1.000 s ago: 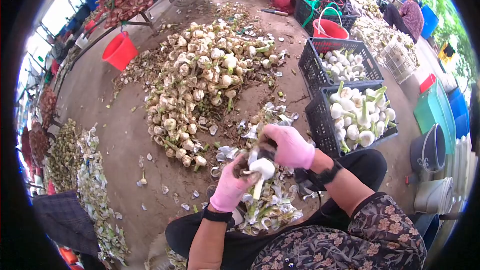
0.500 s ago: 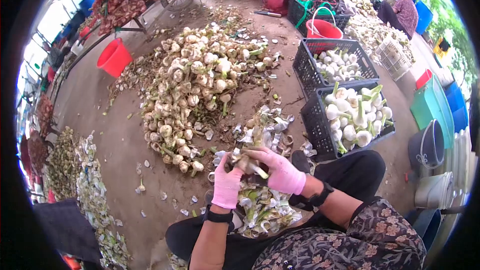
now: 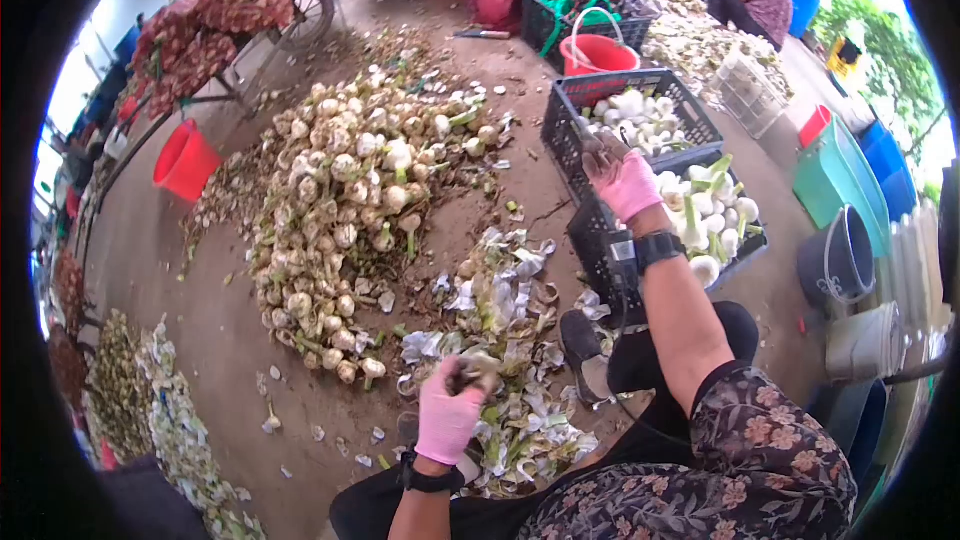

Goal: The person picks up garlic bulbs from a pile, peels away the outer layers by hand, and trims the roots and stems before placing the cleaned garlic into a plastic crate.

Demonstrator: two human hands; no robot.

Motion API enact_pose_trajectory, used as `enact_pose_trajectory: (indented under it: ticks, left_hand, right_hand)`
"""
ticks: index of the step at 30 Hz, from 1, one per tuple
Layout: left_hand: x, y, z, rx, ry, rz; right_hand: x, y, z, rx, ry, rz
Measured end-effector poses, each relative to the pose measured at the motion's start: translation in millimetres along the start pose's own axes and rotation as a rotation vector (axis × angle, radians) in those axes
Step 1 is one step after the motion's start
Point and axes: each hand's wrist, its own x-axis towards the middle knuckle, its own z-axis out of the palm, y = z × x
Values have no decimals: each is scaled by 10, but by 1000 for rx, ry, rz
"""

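My left hand [image 3: 452, 412], in a pink glove with dirty fingertips, is closed low over the peelings in front of me. A pale brownish piece of garlic skin [image 3: 483, 370] shows at its fingers, partly blurred. My right hand [image 3: 622, 180], gloved the same way, reaches to the near-left corner of the far black crate [image 3: 690, 86], its darkened fingers stretched out beside the white garlic bulbs [image 3: 645, 120]. Below that wrist stands the near crate [image 3: 597, 258], holding trimmed bulbs with green stems [image 3: 712, 210]. Unpeeled garlic [image 3: 330, 200] lies heaped on the floor ahead.
Peelings [image 3: 505, 290] litter the floor between my legs and the heap. A red bucket [image 3: 187, 162] stands left; another red bucket [image 3: 600, 55] is behind the crates. Buckets and a green tub [image 3: 850, 180] line the right. A person [image 3: 755, 2] sits at the back right.
My hands were together on a garlic bulb and have parted. The right moved forward and right to the crates; the left stayed low, over the peelings. The view has shifted to the right.
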Motion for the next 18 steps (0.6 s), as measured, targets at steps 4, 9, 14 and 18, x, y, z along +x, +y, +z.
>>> enact_pose_trajectory:
  ticks: [4, 9, 14, 18]
  left_hand:
    - [-84, 1, 90, 34, -65, -8]
    - [-143, -24, 3, 391, -116, 19]
    - [-173, -79, -160, 491, -109, -32]
    - [-149, 17, -313, 407, -187, -27]
  right_hand:
    - [159, 615, -418, -689, -50, 258]
    - [574, 1662, -1369, -1783, -72, 269]
    - [494, 2429, -1602, -2205, -26, 570]
    - [-886, 3118, -1025, -2269, -619, 567]
